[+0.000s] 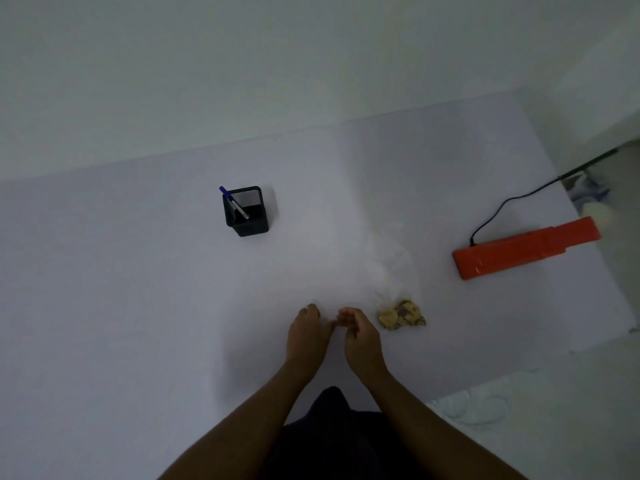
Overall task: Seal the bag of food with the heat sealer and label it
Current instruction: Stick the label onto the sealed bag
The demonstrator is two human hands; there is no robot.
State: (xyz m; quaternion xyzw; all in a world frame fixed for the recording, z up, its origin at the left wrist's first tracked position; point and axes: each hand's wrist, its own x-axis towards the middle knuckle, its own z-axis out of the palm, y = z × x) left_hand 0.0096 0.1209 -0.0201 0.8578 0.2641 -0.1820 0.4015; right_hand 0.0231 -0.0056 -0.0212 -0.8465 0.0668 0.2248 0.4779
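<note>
Now | pen holder [247, 213]: pen [232, 201] | bag [398, 299]: food | hand grips unclear

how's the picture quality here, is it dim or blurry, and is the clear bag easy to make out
Head view: dim, flat lighting with a bluish-grey cast; overall soft focus. The clear bag nearly vanishes against the pale table, only the food in it stands out. The orange heat sealer and pen holder read clearly. Wide-angle bending shows at the table edges.
</note>
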